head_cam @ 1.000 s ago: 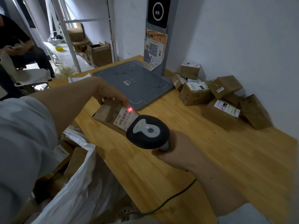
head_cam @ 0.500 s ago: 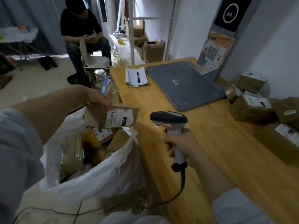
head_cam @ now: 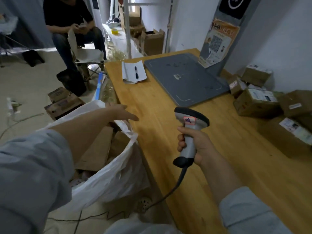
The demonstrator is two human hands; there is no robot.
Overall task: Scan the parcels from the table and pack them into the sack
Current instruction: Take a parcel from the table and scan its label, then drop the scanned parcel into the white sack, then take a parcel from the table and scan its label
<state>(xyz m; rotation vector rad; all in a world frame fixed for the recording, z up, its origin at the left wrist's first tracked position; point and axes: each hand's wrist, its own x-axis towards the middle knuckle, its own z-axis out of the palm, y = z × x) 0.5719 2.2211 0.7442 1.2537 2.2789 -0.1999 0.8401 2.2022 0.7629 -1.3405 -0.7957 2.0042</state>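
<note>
Curling round the grey handle of the barcode scanner (head_cam: 189, 125), the fingers (head_cam: 181, 138) of the right hand (head_cam: 197, 146) are recorded in a full, closed grip. The scanner is held upright above the wooden table (head_cam: 160, 102), black-topped head uppermost, with a red-marked sticker visible on its neck. A black cable (head_cam: 176, 186) is seen running from the handle base down past the table's near edge towards the floor. The left hand (head_cam: 120, 112) is noted with its fingers (head_cam: 132, 117) straight and close together, nothing held, extended over the table's left edge just above the mouth of the white sack (head_cam: 118, 174). The sack is stood open on the floor against the table's left side. Brown cardboard parcels (head_cam: 98, 149) are visible inside it, partly hidden by the left forearm. A loose pile of boxed parcels (head_cam: 255, 102) with white labels is observed on the table's far right, against the wall, well apart from both hands. Beside that pile a flat grey scanning platform (head_cam: 184, 78) is laid on the table, with a grey column behind it carrying a QR-code poster (head_cam: 217, 41). A notepad (head_cam: 131, 78) with a pen (head_cam: 136, 72) on it is placed at the table's far left corner. Beyond the table a seated person (head_cam: 70, 22) in a dark top is recorded, and printed cartons (head_cam: 62, 103) are noted on the floor near the sack.
</note>
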